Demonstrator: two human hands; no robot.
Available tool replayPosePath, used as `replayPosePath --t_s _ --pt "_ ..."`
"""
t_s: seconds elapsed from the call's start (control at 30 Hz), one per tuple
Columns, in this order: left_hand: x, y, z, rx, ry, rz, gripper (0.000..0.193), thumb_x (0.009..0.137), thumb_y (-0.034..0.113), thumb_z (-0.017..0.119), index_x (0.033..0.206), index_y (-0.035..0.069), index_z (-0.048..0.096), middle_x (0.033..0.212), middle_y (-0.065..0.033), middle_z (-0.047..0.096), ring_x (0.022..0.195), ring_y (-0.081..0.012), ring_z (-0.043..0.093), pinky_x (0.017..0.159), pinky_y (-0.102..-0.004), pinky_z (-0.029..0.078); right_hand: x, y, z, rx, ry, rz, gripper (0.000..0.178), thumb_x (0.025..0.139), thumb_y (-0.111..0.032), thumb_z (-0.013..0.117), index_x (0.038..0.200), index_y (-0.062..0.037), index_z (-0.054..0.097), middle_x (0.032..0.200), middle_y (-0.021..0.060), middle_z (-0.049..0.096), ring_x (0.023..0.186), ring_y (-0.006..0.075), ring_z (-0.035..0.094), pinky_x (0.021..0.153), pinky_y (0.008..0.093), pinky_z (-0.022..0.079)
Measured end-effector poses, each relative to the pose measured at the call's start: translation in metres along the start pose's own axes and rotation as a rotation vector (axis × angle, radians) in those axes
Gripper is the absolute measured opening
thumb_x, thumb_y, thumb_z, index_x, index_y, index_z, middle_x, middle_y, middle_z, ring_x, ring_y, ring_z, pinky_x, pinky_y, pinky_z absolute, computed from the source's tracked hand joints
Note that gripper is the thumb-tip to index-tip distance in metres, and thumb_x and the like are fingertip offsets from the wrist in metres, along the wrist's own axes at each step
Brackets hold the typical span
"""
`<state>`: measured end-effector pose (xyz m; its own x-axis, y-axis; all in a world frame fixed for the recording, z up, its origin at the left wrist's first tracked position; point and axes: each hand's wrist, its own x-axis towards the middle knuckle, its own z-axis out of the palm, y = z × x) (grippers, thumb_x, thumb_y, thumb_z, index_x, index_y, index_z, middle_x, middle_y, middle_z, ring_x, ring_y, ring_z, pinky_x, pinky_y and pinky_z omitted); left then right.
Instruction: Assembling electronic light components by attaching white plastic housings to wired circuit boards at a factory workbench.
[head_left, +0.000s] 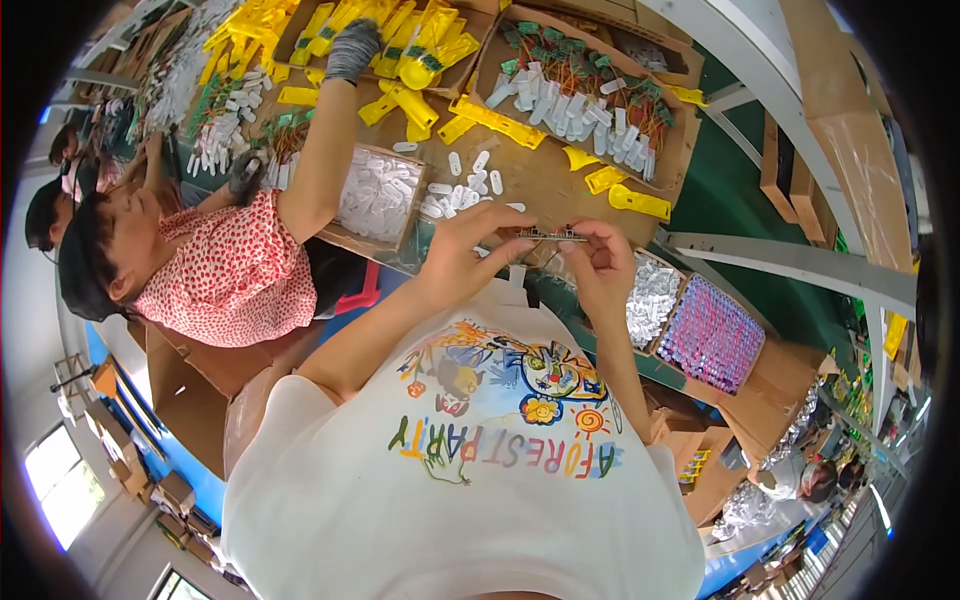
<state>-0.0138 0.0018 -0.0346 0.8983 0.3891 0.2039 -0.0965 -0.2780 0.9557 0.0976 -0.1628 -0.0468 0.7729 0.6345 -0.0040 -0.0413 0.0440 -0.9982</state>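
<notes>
Apparently thin dark circuit board mid-frame, pinched by fingers of left hand, right hand; likely light, stiff, fragile: grip ends.

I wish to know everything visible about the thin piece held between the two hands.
Apparently a circuit board, it shows nearly edge-on, so its faces are mostly hidden. It looks dark, with small raised parts along its upper side. It lies roughly level across the picture, beyond the white shirt, pinched between the left grip and right grip.
</notes>
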Motion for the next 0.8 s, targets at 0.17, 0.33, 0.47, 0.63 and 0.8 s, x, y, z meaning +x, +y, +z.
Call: replayPosePath --t_s 0.17,0.33,0.47,0.63,0.8 --pt "0.004 0.014 0.004 0.069 0.078 0.094 0.023 0.075 0.001 0.072 0.097 0.002 0.066 0.094 -0.0125 0.064 0.077 -0.0209 0.066 0.068 -0.0287 0.052 -0.001 -0.036 0.002 -0.243 -0.036 -0.125 0.029 0.078 0.003 0.068 0.105 -0.0026 0.059 0.106 0.0087 0.061 0.095 0.0153 0.059 0.078 0.0249 0.049" --pt "0.000 0.011 0.001 0.048 0.076 0.178 0.020 0.072 -0.002 0.073 0.089 0.000 0.065 0.092 -0.0121 0.064 0.077 -0.0199 0.064 0.068 -0.0276 0.051 -0.002 -0.031 -0.010 -0.275 -0.180 -0.011 0.025 0.077 -0.004 0.071 0.100 -0.0024 0.063 0.105 0.0079 0.060 0.093 0.0134 0.056 0.076 0.0256 0.046" --pt "0.002 0.017 -0.001 0.043 0.032 0.108 0.018 0.073 -0.001 0.073 0.088 0.000 0.063 0.088 -0.0117 0.063 0.075 -0.0198 0.063 0.067 -0.0280 0.051 0.003 -0.035 -0.013 -0.328 -0.290 -0.145 0.021 0.078 -0.005 0.070 0.098 -0.0009 0.064 0.102 0.0070 0.060 0.092 0.0132 0.055 0.078 0.0274 0.045" --pt "0.003 0.008 0.005 -0.114 0.131 -0.098 0.013 0.081 0.004 0.068 0.092 0.000 0.064 0.085 -0.0081 0.062 0.073 -0.0139 0.060 0.064 -0.0252 0.049 0.001 -0.035 -0.003 -0.173 -0.165 -0.006 0.025 0.082 -0.006 0.068 0.106 -0.0011 0.066 0.098 0.0070 0.063 0.081 0.0099 0.060 0.071 0.0212 0.048" --pt "0.011 -0.004 0.019 -0.162 0.126 -0.246 0.024 0.079 0.007 0.071 0.102 0.001 0.065 0.080 -0.0056 0.064 0.070 -0.0091 0.058 0.062 -0.0233 0.048 0.000 -0.022 0.018 -0.416 0.120 -0.115 0.028 0.083 -0.007 0.068 0.110 -0.0008 0.065 0.089 0.0081 0.068 0.073 0.0098 0.064 0.065 0.0209 0.050"
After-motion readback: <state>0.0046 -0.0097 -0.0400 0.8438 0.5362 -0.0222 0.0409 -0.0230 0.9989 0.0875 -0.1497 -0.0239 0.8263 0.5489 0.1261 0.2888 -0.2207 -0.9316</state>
